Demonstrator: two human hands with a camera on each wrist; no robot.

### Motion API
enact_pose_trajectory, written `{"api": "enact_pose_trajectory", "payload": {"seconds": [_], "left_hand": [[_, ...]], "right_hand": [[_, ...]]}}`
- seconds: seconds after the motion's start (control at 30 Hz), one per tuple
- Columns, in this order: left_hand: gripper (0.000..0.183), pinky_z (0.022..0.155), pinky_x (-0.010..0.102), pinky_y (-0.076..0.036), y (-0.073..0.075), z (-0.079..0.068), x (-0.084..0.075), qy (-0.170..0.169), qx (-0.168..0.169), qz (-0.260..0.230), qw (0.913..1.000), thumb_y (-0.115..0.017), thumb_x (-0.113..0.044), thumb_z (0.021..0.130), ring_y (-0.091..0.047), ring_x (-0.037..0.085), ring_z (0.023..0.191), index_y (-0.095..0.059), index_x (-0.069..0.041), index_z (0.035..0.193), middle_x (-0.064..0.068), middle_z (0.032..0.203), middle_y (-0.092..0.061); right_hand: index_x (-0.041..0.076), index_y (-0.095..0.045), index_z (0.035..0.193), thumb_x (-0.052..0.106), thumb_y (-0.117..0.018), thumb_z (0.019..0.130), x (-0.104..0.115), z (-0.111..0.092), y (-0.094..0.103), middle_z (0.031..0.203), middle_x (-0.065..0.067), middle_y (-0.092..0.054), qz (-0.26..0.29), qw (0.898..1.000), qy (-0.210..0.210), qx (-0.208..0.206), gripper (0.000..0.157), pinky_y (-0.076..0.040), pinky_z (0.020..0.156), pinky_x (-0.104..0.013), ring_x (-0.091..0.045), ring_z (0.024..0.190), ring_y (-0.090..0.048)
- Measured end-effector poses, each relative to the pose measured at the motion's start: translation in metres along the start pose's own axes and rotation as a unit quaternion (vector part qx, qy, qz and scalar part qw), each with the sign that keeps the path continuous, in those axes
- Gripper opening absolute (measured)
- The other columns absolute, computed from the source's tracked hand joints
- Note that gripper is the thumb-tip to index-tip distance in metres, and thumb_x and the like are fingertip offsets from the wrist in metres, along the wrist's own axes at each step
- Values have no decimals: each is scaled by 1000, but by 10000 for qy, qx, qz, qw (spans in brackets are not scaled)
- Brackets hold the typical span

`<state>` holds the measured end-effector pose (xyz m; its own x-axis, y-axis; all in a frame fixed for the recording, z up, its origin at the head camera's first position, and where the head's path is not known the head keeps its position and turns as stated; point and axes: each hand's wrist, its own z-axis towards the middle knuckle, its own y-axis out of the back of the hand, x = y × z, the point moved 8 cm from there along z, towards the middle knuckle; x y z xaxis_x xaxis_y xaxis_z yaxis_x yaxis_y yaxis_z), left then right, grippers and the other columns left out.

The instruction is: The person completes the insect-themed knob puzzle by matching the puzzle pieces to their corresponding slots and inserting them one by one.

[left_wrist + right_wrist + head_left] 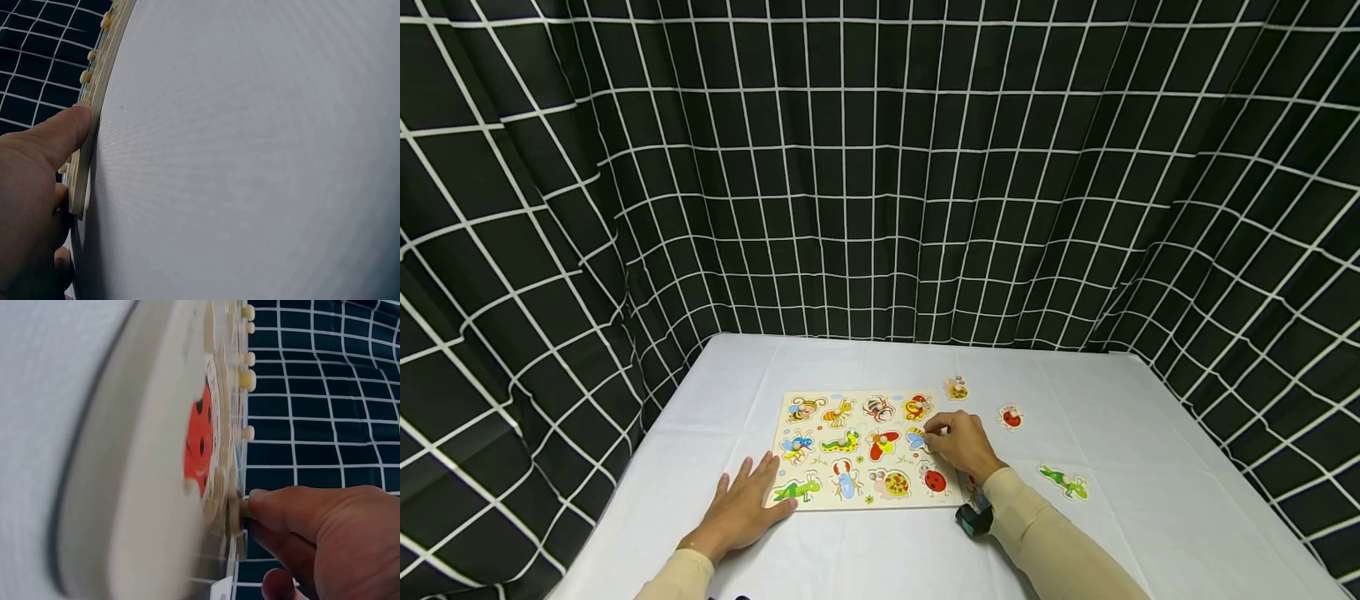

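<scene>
A wooden peg puzzle board [816, 465] printed with colourful insects lies flat on the table. My left hand [741, 508] rests at its lower left corner with fingers spread, the thumb [65, 128] against the front edge. At the board's right side, my right hand [958, 442] pinches the small knob of a puzzle piece [917, 439] with blue and striped yellow parts. The fingers partly cover this piece, which sits over the right end of the middle row. In the right wrist view, thumb and fingertip meet at the knob [245, 509].
Right of the board lie a loose snail piece [956, 388], a ladybug piece [1011, 417] and a green grasshopper piece [1065, 482]. A blue piece [976, 493] is partly hidden beneath the right wrist. Black curtains [880, 183] with white grid lines surround the white-covered table [850, 550].
</scene>
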<state>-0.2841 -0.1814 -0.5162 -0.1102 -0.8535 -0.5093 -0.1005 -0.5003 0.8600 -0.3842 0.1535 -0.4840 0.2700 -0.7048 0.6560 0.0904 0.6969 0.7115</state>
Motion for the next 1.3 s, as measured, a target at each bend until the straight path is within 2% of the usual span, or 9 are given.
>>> {"api": "enact_pose_trajectory", "payload": {"seconds": [0.17,0.67,0.83,0.93,1.03,1.17,1.3], "left_hand": [[84,110,61,3,-2,-1,1,40,6,8,10000,-63,-51,88,-11,43,142,-34,1,148,16,155,-26],[85,111,60,3,-7,-6,4,117,46,-36,9999,-63,-51,88,-11,42,142,-33,1,148,15,155,-26],[85,111,60,3,-8,-5,4,138,78,16,9999,-63,-51,88,-11,42,142,-33,0,148,14,155,-25],[84,111,60,3,-7,-2,3,95,93,36,9999,-63,-51,89,-10,42,142,-33,0,149,14,155,-25],[84,111,60,3,-3,2,1,53,67,32,10000,-63,-50,89,-10,41,142,-32,0,149,14,156,-24],[83,111,59,3,0,5,0,34,42,55,10000,-63,-49,89,-9,41,142,-32,1,149,14,156,-23],[83,111,60,3,1,5,0,30,70,69,9999,-63,-47,90,-9,42,142,-31,1,149,15,156,-23]], "right_hand": [[19,-77,82,8,-79,78,-3,-2,-4,79,10,-66,-102,9999,-8,68,12,-43,60,-31,-13,67,-50],[17,-76,83,9,-79,79,-4,-7,-13,80,9,-68,-186,9993,-70,305,10,-48,69,-33,-11,73,-56],[17,-77,87,12,-78,80,-2,-5,-9,87,6,-70,-175,9991,-193,332,9,-46,64,-32,-13,72,-54],[16,-77,92,16,-77,82,1,-2,2,94,4,-70,-108,9995,-213,191,10,-46,63,-33,-15,73,-54],[13,-77,96,19,-76,84,9,3,17,98,2,-70,19,10000,-34,-43,14,-47,67,-36,-21,80,-57],[10,-76,97,18,-77,84,23,11,44,100,-2,-71,249,9981,251,-505,15,-46,73,-38,-30,87,-58],[9,-76,96,17,-78,83,35,14,76,95,-4,-72,413,9929,353,-1059,16,-43,69,-37,-30,84,-55]]}}
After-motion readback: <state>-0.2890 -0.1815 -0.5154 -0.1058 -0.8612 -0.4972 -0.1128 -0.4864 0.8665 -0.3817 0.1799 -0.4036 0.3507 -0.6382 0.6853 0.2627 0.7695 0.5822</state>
